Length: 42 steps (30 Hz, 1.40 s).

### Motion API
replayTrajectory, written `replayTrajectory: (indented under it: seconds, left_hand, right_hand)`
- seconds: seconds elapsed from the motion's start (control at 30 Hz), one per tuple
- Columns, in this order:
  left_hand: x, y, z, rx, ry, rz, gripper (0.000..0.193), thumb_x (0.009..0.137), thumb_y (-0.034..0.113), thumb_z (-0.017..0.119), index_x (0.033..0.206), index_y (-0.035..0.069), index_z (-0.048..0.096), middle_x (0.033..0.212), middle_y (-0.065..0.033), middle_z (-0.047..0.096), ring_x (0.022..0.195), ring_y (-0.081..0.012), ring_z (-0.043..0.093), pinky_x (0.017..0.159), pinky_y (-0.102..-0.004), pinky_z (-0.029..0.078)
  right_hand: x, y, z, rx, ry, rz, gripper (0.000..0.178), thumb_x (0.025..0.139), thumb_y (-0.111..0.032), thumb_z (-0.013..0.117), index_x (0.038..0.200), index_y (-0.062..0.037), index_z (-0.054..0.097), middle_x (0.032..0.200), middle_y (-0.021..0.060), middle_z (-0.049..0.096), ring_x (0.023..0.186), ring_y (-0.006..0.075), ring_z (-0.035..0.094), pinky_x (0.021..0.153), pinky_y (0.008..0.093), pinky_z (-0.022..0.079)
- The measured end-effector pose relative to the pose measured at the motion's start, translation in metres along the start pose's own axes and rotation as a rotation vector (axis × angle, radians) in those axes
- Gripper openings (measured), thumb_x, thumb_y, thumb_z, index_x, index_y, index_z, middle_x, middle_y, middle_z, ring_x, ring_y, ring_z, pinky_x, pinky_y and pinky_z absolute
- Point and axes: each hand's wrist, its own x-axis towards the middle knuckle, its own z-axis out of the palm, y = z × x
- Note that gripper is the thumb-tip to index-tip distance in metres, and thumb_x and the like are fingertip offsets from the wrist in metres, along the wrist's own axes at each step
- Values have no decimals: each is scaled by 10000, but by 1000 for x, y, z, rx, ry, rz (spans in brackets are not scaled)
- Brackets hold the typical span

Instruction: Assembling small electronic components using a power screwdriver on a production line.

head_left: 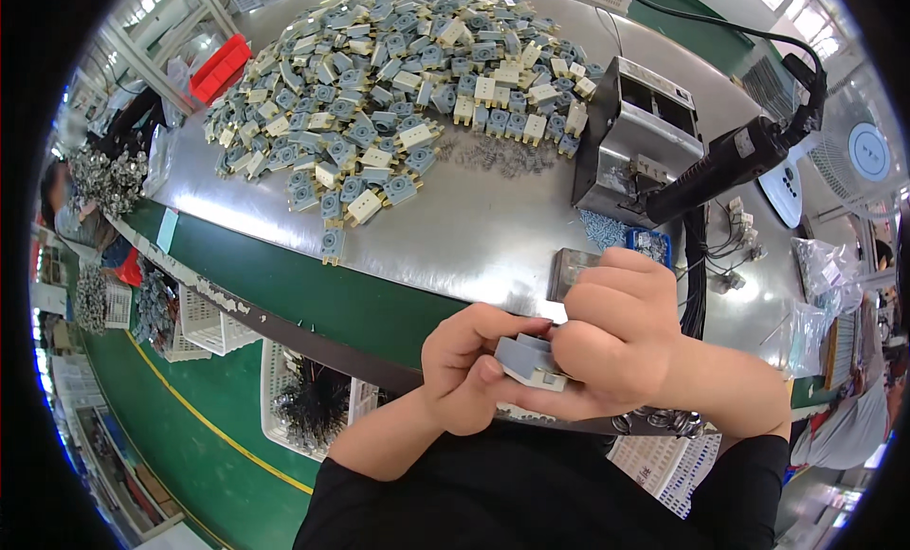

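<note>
Close to my body, above the table's front edge, I hold a small grey-and-white plastic housing (527, 358) between both hands. My left hand (466, 368) pinches its left side, with the thumb below and the index finger reaching over the top. Curled fingers of my right hand (621, 337) close round its right end, hiding that part. A small dark bit shows between the fingertips above the housing, too small to name. Just beyond my right hand sits a metal block (571, 271), partly covered by the fingers.
A large heap of grey and cream housings with brass terminals (379, 95) covers the far table (455, 233). Small springs (502, 154) lie before it. At right stand a metal fixture (630, 124), a black electric screwdriver (720, 171) and a blue tray (648, 239). White baskets (213, 321) stand below.
</note>
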Motion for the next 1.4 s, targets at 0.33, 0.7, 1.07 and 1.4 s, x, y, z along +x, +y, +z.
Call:
replayTrajectory:
  seconds: [0.33, 0.7, 1.07, 1.4]
  left_hand:
    - [20, 0, -6, 209, -151, 86, 535, 1056, 371, 635, 1297, -106, 652, 1092, -150, 754, 912, -189, 734, 811, -308, 576]
    - [29, 5, -9, 597, -106, 413, 463, 898, 350, 828, 1122, -25, 673, 816, -116, 713, 632, -248, 680, 595, -313, 533]
    - [45, 20, -18, 366, -106, 285, 421, 1060, 351, 626, 1187, -35, 738, 898, -85, 642, 754, -158, 546, 650, -291, 419]
    - [35, -19, -6, 130, -22, 400, 748, 1100, 630, 356, 1070, 55, 834, 908, -45, 482, 799, -198, 444, 753, -358, 433]
  right_hand:
    - [8, -1, -9, 51, -44, 54, 541, 758, -314, 894, 575, -133, 417, 553, -6, 392, 428, 175, 373, 456, 329, 248]
    - [6, -5, -13, 268, -81, 262, 470, 853, -314, 832, 648, -55, 497, 590, 68, 457, 473, 263, 439, 456, 383, 322]
    - [18, -8, -19, 365, -288, 344, 401, 829, -293, 881, 690, -54, 589, 611, 62, 536, 507, 247, 545, 478, 364, 412]
    - [17, -16, 6, 487, -243, 450, 396, 839, -418, 876, 867, -69, 693, 645, 26, 625, 585, 275, 674, 502, 383, 505]
